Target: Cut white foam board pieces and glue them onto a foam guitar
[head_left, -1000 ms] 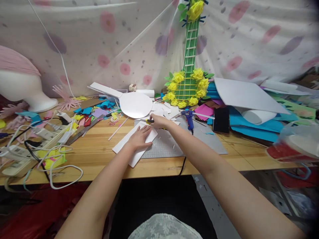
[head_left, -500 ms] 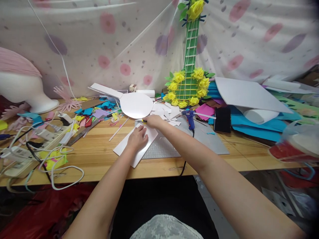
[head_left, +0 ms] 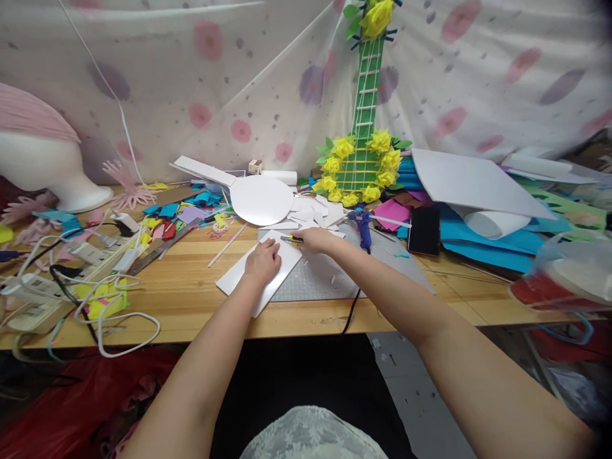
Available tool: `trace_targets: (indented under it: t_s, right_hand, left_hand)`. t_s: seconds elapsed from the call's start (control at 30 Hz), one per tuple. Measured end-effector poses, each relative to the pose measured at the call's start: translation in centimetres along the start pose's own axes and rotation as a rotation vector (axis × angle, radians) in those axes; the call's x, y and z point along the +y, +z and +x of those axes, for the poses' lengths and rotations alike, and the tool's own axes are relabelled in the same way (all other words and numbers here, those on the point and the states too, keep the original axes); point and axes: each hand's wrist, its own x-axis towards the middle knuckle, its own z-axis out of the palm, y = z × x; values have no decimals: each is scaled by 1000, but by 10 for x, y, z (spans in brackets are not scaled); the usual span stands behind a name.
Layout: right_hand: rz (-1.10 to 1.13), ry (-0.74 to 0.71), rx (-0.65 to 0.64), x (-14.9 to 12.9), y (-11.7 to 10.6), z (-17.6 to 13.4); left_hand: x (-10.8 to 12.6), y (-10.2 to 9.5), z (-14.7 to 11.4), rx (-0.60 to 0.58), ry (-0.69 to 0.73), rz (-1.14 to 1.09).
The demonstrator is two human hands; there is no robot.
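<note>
A white foam board piece (head_left: 239,281) lies slanted on the table, partly over the grey cutting mat (head_left: 306,285). My left hand (head_left: 262,260) rests flat on the board with its fingers stretched out. In my right hand (head_left: 318,240) is a utility knife (head_left: 293,239), yellow and black, its blade end pointing left over the board's far right corner. Whether the blade touches the board is too small to tell. Just behind stands a white round disc (head_left: 262,200) with a long white strip (head_left: 203,171) going off to its left. White offcuts (head_left: 322,210) are heaped beside the disc.
A blue glue gun (head_left: 364,229) with its cord is right of my right hand. Behind it leans a green paper guitar (head_left: 366,127) with yellow flowers. Power strips with cables (head_left: 90,268) crowd the left. A dark phone (head_left: 424,231) and blue sheets (head_left: 488,239) lie right.
My right hand has moved right and slightly nearer with the knife, off the board's far edge. A narrow white strip now shows behind the board. My left hand stays on the board.
</note>
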Motion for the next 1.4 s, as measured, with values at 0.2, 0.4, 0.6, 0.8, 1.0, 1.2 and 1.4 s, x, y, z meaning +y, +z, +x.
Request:
trace_targets:
  t_s: [0.2, 0.4, 0.6, 0.8, 1.0, 1.2, 1.4]
  right_hand:
    - [7, 15, -23, 15, 7, -26]
    - [1, 46, -12, 28, 15, -53]
    - [79, 119, -27, 43, 15, -78]
    - [391, 172, -21, 42, 6, -59]
    - [270, 208, 206, 15, 19, -10]
    - [159, 169, 153, 1, 25, 13]
    - [196, 224, 230, 21, 0, 14]
  left_hand:
    - [0, 0, -1, 24, 5, -17]
    - [-3, 1, -1, 10, -34, -87]
    - [-4, 0, 2, -11, -110, 4]
    - [-3, 2, 2, -49, -134, 35]
    - [-5, 4, 2, -15, -127, 33]
    - [-5, 3, 2, -16, -121, 38]
    - [-5, 2, 2, -34, -121, 29]
